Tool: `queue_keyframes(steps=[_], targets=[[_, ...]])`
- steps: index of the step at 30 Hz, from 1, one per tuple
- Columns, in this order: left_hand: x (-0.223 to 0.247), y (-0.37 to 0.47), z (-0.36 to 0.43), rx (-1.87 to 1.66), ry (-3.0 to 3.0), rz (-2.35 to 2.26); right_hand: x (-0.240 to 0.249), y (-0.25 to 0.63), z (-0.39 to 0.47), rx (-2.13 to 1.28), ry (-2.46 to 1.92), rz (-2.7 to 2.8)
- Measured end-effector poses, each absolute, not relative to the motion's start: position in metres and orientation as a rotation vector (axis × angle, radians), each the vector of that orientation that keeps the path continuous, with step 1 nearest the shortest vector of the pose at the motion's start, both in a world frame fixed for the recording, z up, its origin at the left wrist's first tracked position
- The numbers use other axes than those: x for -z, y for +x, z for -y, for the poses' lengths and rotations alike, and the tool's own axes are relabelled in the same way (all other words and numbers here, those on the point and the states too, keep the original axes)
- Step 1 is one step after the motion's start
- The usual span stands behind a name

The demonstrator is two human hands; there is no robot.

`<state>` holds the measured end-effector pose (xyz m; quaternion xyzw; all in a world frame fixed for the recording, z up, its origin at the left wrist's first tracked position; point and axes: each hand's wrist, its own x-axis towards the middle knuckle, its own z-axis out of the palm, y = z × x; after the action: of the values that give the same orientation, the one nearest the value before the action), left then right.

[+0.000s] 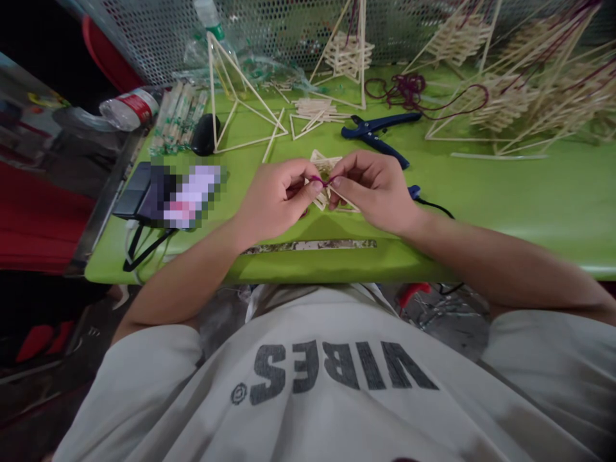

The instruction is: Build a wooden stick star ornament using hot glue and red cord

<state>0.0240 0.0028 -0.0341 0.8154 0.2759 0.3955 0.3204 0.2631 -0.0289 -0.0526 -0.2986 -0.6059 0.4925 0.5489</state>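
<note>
Between the fingertips of both hands runs a short stretch of purple string (326, 183). My left hand (282, 192) pinches it from the left, thumb against forefinger. From the right, my right hand (373, 190) pinches it in the same way, the two hands almost touching. Right under the string is a small stacked-stick piece (321, 203) of pale wood, partly hidden by my fingers. I cannot tell whether the string is knotted around it. Beyond my right hand lie blue-handled cutters (375, 133).
Stick pyramid frames (240, 131) and a pile of short sticks (315, 110) stand farther back on the green table (505, 192). A purple string tangle (407, 90) lies near more frames at right. A metal strip (312, 245) is near the front edge; a black mouse (206, 133) sits left.
</note>
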Motion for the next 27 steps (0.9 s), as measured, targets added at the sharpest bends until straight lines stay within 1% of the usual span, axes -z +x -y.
queue_keyframes(steps=[6,12,20,27], targets=[[0.037,0.027,-0.003,-1.117,2.195,-0.736,0.054,0.264,0.029,-1.142,-0.725,1.465],[0.041,0.028,-0.002,-1.353,2.319,-0.768,0.056,0.263,0.029,-1.133,-0.702,1.453],[0.050,0.031,-0.002,-1.341,2.278,-0.767,0.054,0.261,0.031,-1.179,-0.706,1.417],[0.046,0.034,-0.003,-1.367,2.276,-0.691,0.053,0.260,0.032,-1.233,-0.732,1.419]])
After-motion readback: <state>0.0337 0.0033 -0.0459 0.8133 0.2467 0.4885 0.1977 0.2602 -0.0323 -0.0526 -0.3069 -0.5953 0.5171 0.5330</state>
